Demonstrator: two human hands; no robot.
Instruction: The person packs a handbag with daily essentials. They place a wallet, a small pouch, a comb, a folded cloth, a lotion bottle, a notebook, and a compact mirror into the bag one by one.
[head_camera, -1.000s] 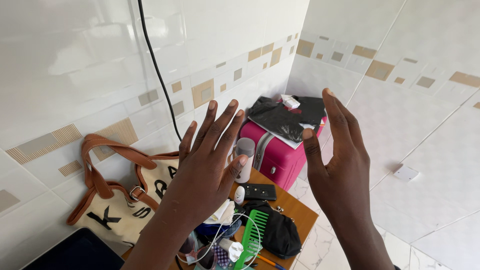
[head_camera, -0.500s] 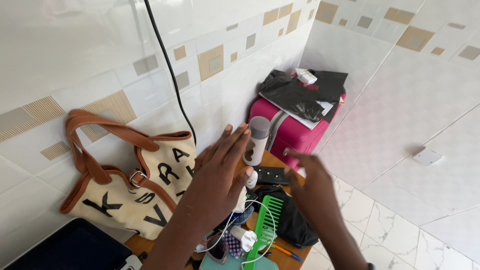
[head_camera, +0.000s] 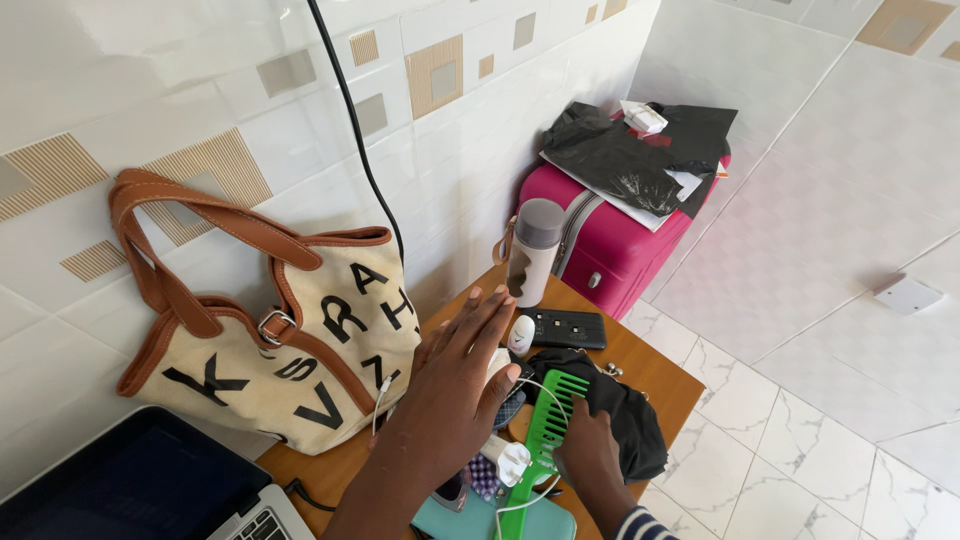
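Note:
My left hand (head_camera: 462, 378) hovers flat over a pile of small things on the wooden table (head_camera: 655, 372), fingers straight and apart, holding nothing. Under it lie a white charger plug (head_camera: 511, 461) with its thin white cable and a green comb (head_camera: 543, 436). My right hand (head_camera: 586, 456) is low at the table's front, resting against the comb and a black pouch (head_camera: 628, 425); its fingers are hidden, so a grip cannot be told. A small white roll-on bottle (head_camera: 521, 335) and a black flat device (head_camera: 566, 328) lie just beyond my left fingertips.
A cream canvas tote bag (head_camera: 300, 350) with brown handles leans on the tiled wall at left. A grey-capped tumbler (head_camera: 534, 252) stands at the table's back. A pink suitcase (head_camera: 612, 245) with a black plastic bag (head_camera: 630, 160) stands behind. A laptop (head_camera: 130, 485) sits front left.
Both hands have dropped from held up in front of the wall down to the table. The right hand came lowest, onto the pouch and comb. The view has tilted down.

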